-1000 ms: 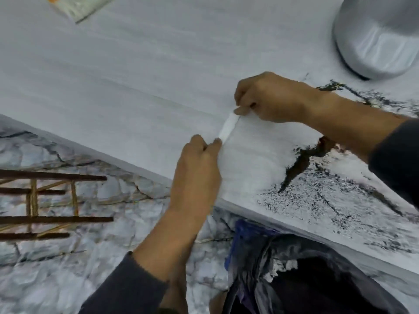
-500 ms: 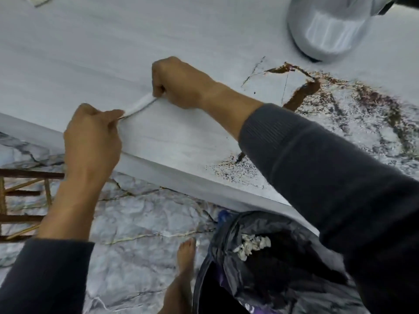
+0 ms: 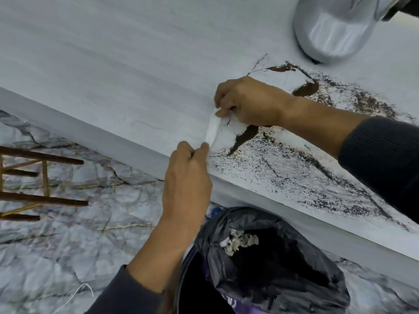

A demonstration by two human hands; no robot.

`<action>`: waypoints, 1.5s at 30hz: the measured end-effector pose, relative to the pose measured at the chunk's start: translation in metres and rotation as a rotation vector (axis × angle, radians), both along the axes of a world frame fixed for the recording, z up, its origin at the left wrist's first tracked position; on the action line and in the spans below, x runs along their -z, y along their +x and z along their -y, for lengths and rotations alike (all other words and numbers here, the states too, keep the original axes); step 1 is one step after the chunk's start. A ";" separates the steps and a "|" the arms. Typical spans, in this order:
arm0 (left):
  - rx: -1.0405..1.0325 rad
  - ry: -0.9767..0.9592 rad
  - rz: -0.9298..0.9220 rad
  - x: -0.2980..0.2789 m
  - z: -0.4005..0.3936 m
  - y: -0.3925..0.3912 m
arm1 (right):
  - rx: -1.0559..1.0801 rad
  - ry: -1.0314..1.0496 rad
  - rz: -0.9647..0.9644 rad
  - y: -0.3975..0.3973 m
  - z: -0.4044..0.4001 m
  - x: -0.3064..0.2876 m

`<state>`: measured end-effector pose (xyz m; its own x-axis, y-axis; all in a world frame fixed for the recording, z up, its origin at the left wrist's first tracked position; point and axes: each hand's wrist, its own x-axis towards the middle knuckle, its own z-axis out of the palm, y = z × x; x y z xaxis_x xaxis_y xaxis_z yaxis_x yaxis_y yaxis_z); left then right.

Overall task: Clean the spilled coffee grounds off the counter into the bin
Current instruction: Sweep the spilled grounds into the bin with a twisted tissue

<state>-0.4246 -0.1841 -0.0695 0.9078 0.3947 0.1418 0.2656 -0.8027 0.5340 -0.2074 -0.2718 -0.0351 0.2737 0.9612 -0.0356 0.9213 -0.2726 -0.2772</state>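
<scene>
Left hand and right hand knuckles-up over bench edge, fingers pinching opposite ends of white paper strip; coffee grounds just right of it; bin below.

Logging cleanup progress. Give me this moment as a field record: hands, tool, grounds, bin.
left hand: pinches near end of white strip
right hand: pinches far end
white strip: stretched between hands, on counter
coffee grounds: smeared on counter, right of strip
bin: black-lined, open, below counter edge
</scene>
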 end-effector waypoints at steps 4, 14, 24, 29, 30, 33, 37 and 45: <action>0.010 -0.047 -0.066 -0.008 0.074 0.006 | 0.037 -0.018 0.006 0.001 0.068 -0.007; 0.013 -0.053 0.069 -0.053 0.045 0.070 | 0.341 0.057 -0.067 0.061 0.078 -0.055; -0.054 -0.054 -0.011 -0.029 -0.082 0.203 | 0.452 0.041 0.031 0.143 -0.032 -0.021; -0.041 -0.010 -0.028 -0.004 -0.071 0.193 | 0.396 0.029 0.047 0.140 -0.037 -0.006; -0.028 -0.015 -0.025 -0.002 -0.059 0.187 | 0.387 0.025 0.043 0.138 -0.024 -0.003; 0.047 0.007 -0.055 -0.004 -0.004 0.164 | 0.354 -0.002 0.070 0.128 0.035 0.002; 0.219 -0.008 -0.060 -0.013 0.075 0.132 | 0.308 -0.044 0.083 0.099 0.119 -0.007; 0.194 0.034 0.076 -0.035 0.027 0.152 | 0.493 0.216 0.017 0.087 0.119 -0.016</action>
<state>-0.2726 -0.2108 -0.0341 0.9525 0.2077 0.2227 0.0649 -0.8529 0.5181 -0.1203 -0.3912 -0.0194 0.6929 0.7037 0.1572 0.7036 -0.6121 -0.3609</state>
